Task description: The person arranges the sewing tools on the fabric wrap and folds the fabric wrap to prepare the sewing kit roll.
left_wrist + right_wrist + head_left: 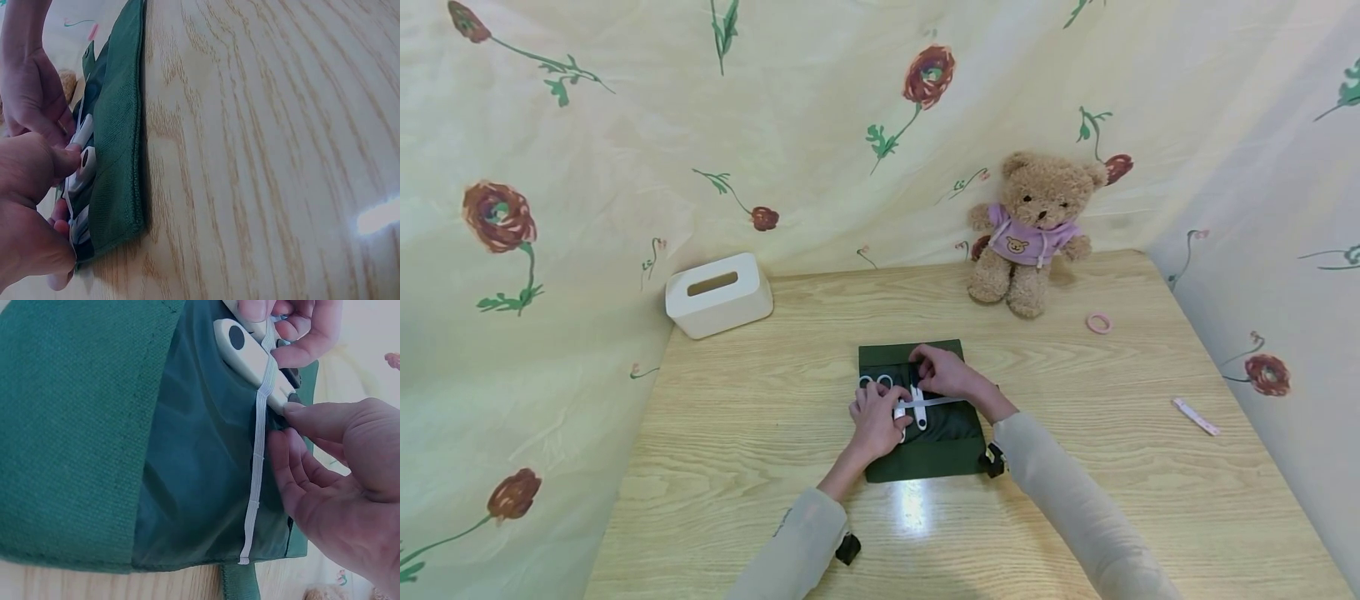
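Note:
A dark green fabric roll-up case (925, 461) lies unfolded on the table, a white elastic band (253, 500) running across its inside. Under the band sits a white-handled tool (245, 355) with a dark oval at one end; its kind is unclear. My right hand (947, 372) pinches the tool's dark far end between thumb and fingertips. Beside it, my left hand (877, 421) grips the elastic band, its thumb over another white piece (900, 410) that it partly covers. White-ringed scissors (884, 381) are tucked in the case just beyond the left fingers.
A white tissue box (722, 300) stands at the table's back left. At the back right a teddy bear (1030, 242) in a purple hoodie sits against the floral cloth. A pink ring (1099, 323) and a small pale strip (1196, 417) lie to the right.

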### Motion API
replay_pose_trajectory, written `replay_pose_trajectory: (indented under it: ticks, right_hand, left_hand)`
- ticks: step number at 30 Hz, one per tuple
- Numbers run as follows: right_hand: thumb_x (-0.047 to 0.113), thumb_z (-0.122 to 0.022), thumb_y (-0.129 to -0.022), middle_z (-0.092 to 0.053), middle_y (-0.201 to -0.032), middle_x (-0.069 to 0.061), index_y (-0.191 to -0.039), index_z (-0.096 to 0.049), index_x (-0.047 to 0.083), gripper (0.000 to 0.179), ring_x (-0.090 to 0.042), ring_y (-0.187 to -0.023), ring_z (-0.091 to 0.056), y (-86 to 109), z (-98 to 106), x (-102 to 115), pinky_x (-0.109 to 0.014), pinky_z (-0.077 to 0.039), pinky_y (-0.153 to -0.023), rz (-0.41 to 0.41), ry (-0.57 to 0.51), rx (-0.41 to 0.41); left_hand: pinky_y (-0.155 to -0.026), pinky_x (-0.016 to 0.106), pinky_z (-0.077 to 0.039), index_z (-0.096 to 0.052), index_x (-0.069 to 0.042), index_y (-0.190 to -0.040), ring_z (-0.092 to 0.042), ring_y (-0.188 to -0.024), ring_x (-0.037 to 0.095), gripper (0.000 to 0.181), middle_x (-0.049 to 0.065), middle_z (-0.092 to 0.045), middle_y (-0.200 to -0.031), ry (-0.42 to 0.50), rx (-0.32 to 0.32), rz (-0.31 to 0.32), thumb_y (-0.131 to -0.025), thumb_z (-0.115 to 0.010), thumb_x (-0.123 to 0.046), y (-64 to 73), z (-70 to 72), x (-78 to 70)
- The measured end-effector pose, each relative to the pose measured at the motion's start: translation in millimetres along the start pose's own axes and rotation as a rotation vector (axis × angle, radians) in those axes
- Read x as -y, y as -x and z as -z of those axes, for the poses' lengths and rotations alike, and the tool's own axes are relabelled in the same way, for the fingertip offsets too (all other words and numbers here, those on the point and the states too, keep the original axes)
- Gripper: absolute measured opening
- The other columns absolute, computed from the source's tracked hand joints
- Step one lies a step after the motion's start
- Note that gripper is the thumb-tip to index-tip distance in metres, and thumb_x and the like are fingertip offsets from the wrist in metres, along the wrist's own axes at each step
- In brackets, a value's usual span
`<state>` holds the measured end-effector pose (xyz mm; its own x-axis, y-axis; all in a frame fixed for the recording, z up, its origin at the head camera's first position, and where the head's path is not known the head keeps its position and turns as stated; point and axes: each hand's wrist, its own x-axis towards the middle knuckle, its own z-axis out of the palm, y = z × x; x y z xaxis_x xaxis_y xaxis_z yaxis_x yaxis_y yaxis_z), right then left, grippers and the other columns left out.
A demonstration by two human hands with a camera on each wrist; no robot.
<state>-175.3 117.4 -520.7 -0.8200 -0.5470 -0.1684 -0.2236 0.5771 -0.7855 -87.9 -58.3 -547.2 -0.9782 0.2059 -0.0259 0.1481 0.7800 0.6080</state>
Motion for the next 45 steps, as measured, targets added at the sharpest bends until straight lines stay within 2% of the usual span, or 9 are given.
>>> replay_pose_trajectory:
  ticks: [10,19,28,32,35,38,41,45]
  right_hand:
    - [-0.009,-0.064,-0.084,-0.059,-0.091,-0.013,-0.117,-0.058,-0.006,0.033,-0.02,-0.076,-0.053,1.1,1.0,2.5,-0.034,-0.045,-0.071,0.02,0.044,0.038]
    - [-0.009,-0.063,-0.083,-0.057,-0.092,-0.011,-0.114,-0.06,-0.005,0.032,-0.022,-0.079,-0.052,1.2,1.6,4.6,-0.035,-0.045,-0.073,-0.012,0.07,0.064]
    - [-0.007,-0.062,-0.087,-0.057,-0.092,-0.009,-0.111,-0.062,-0.004,0.025,-0.023,-0.083,-0.052,1.0,0.0,2.7,-0.037,-0.046,-0.076,-0.018,0.09,0.053]
    - [-0.004,-0.062,-0.089,-0.06,-0.091,-0.008,-0.111,-0.062,-0.004,0.022,-0.021,-0.081,-0.055,4.8,2.5,-1.4,-0.036,-0.047,-0.074,0.007,0.065,0.013]
    - [-0.002,-0.062,-0.091,-0.063,-0.09,-0.008,-0.111,-0.064,-0.005,0.02,-0.021,-0.081,-0.059,14.4,11.8,-7.1,-0.038,-0.049,-0.074,0.041,0.043,-0.053]
    - [-0.001,-0.062,-0.092,-0.065,-0.092,-0.01,-0.11,-0.064,-0.007,0.019,-0.024,-0.085,-0.061,30.6,29.8,-16.1,-0.041,-0.049,-0.077,0.046,0.037,-0.131]
    - [-0.002,-0.061,-0.093,-0.066,-0.095,-0.015,-0.111,-0.064,-0.009,0.019,-0.028,-0.088,-0.062,53.8,54.4,-31.0,-0.041,-0.05,-0.077,0.029,0.046,-0.202]
    - [-0.005,-0.062,-0.093,-0.067,-0.099,-0.023,-0.111,-0.063,-0.012,0.02,-0.035,-0.089,-0.064,95.9,92.6,-57.8,-0.033,-0.052,-0.07,-0.021,0.076,-0.286]
  left_hand:
    - [-0.085,0.05,-0.029,-0.065,-0.021,-0.11,-0.035,-0.104,0.032,0.024,0.01,-0.042,-0.111,-0.001,0.025,0.021,-0.089,-0.076,-0.019,-0.9,0.6,-0.1]
    - [-0.085,0.05,-0.029,-0.065,-0.021,-0.11,-0.035,-0.104,0.032,0.024,0.01,-0.042,-0.111,0.01,0.025,0.017,-0.088,-0.077,-0.017,-0.2,0.9,-1.1]
    - [-0.087,0.051,-0.028,-0.065,-0.021,-0.11,-0.034,-0.106,0.033,0.024,0.01,-0.041,-0.113,0.008,0.034,0.029,-0.09,-0.076,-0.017,-0.6,1.6,-2.3]
    - [-0.086,0.051,-0.028,-0.065,-0.021,-0.11,-0.034,-0.105,0.032,0.024,0.01,-0.042,-0.111,0.006,0.029,0.021,-0.089,-0.076,-0.017,0.0,1.0,-1.6]
    - [-0.087,0.051,-0.028,-0.065,-0.02,-0.111,-0.034,-0.105,0.032,0.024,0.01,-0.042,-0.11,0.008,0.023,0.011,-0.09,-0.076,-0.017,0.2,0.2,-0.5]
    - [-0.086,0.051,-0.028,-0.066,-0.019,-0.112,-0.035,-0.104,0.032,0.024,0.01,-0.043,-0.109,0.016,0.011,-0.003,-0.09,-0.075,-0.017,0.8,1.2,-0.1]
    - [-0.083,0.049,-0.029,-0.066,-0.017,-0.114,-0.037,-0.102,0.031,0.024,0.011,-0.045,-0.108,0.02,-0.008,-0.018,-0.091,-0.074,-0.017,1.4,3.1,-0.6]
    - [-0.079,0.045,-0.03,-0.065,-0.015,-0.114,-0.038,-0.098,0.029,0.024,0.01,-0.045,-0.104,0.01,-0.058,-0.039,-0.091,-0.073,-0.016,1.7,6.5,-3.0]
